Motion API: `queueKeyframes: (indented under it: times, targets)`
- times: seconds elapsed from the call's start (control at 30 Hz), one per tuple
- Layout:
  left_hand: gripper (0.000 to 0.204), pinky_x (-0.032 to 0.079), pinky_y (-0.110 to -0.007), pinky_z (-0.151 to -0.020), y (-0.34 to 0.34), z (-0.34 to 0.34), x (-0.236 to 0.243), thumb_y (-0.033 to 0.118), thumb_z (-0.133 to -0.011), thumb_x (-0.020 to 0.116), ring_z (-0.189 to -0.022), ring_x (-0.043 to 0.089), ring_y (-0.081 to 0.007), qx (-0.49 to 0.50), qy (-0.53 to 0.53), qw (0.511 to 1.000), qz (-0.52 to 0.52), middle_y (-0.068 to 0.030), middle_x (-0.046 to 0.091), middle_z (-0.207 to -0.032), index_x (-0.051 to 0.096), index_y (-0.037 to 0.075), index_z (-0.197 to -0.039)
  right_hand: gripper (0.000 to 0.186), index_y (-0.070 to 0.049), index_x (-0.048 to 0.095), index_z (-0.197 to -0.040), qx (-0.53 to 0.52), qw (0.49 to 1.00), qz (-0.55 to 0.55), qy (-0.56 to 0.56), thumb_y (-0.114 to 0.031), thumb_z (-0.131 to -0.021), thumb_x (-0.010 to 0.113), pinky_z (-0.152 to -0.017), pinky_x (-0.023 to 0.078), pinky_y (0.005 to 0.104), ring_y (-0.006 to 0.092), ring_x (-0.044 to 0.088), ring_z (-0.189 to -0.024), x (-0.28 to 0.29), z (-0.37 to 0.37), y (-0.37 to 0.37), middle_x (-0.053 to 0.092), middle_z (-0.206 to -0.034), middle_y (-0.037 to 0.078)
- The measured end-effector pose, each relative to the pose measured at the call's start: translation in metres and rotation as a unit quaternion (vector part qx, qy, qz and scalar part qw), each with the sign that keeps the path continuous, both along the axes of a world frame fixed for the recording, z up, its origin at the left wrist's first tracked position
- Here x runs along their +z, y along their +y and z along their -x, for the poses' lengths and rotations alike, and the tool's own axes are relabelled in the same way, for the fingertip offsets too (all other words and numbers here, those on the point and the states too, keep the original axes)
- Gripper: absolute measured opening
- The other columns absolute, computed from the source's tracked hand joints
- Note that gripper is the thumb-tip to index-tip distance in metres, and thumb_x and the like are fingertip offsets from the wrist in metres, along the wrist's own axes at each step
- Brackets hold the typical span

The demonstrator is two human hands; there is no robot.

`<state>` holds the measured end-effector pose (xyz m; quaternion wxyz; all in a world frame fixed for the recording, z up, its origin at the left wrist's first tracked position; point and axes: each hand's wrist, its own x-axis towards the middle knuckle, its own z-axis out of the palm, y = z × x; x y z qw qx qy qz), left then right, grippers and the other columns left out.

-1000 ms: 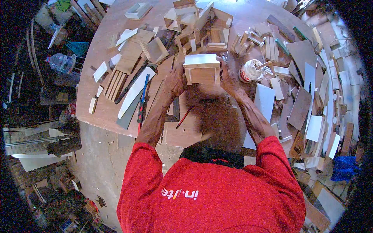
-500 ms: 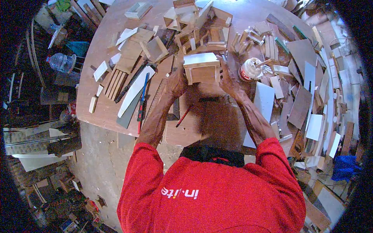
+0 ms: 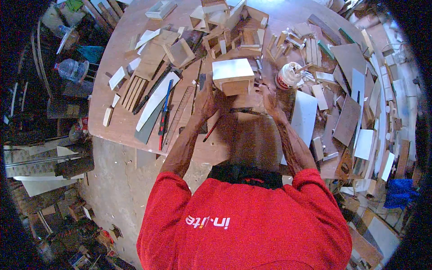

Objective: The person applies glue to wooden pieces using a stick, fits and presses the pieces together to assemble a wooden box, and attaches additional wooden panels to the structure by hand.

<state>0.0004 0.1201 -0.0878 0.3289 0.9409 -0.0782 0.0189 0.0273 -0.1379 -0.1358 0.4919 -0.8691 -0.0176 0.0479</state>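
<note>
Head view: box [image 3: 233,72] white-side up, long axis crosswise, in left fingers [image 3: 209,92]; right fingers [image 3: 266,92], grip unclear.

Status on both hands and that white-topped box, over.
Left hand at left side of white-topped box; right hand by its right. Finger contact unclear. Jar near right hand, apart from box.

Brown table [image 3: 124,124] — wood scraps [image 3: 347,119], jar [image 3: 288,76]

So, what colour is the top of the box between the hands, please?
White; the box's top shows best in the head view.
</note>
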Motion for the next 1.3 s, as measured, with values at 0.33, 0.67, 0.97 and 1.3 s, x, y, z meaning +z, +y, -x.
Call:
queueKeyframes:
  times: [0.33, 0.67, 0.97, 1.3]
  targets:
    - [0.096, 0.051, -0.046, -0.082, -0.010, 0.027, -0.009, 0.023, -0.081, 0.068, -0.103, 0.057, -0.0446, -0.026, -0.078, 0.995, 0.058, -0.0298, 0.045, -0.130, 0.003, -0.005, -0.145, 0.045, -0.005, 0.044, -0.131, -0.054, 0.998, -0.043, 0.004, -0.014, -0.088, 0.049, -0.085, 0.044, 0.0426, 0.0337, 0.054, -0.094, -0.018, 0.016, 0.014, 0.058, -0.103, 0.022]
    - [0.079, 0.043, -0.041, -0.097, -0.022, 0.037, -0.013, 0.008, -0.079, 0.062, -0.116, 0.052, -0.0384, 0.035, -0.050, 0.991, 0.117, -0.0264, 0.045, -0.134, 0.017, -0.004, -0.143, 0.039, -0.003, 0.051, -0.126, -0.083, 0.995, -0.051, -0.036, -0.024, -0.094, 0.044, -0.080, 0.045, 0.0423, 0.0320, 0.056, -0.086, -0.021, 0.026, 0.023, 0.063, -0.094, 0.020]
    - [0.079, 0.049, -0.044, -0.074, -0.018, 0.053, -0.022, 0.004, -0.069, 0.057, -0.087, 0.058, -0.0390, 0.056, 0.014, 0.988, 0.140, -0.0229, 0.059, -0.098, 0.023, -0.005, -0.139, 0.047, -0.001, 0.052, -0.127, -0.141, 0.974, -0.176, 0.039, -0.037, -0.097, 0.046, -0.079, 0.052, 0.0323, 0.0216, 0.060, -0.101, -0.004, 0.049, 0.029, 0.059, -0.115, 0.011]
    - [0.073, 0.039, -0.044, -0.101, -0.022, 0.047, -0.031, 0.012, -0.074, 0.056, -0.120, 0.043, -0.0465, 0.010, -0.154, 0.984, 0.093, -0.0309, 0.039, -0.134, 0.027, -0.006, -0.138, 0.046, 0.000, 0.050, -0.130, -0.013, 0.983, 0.133, -0.129, -0.031, -0.096, 0.047, -0.102, 0.037, 0.0399, 0.0318, 0.050, -0.119, 0.028, 0.044, 0.030, 0.052, -0.130, 0.020]
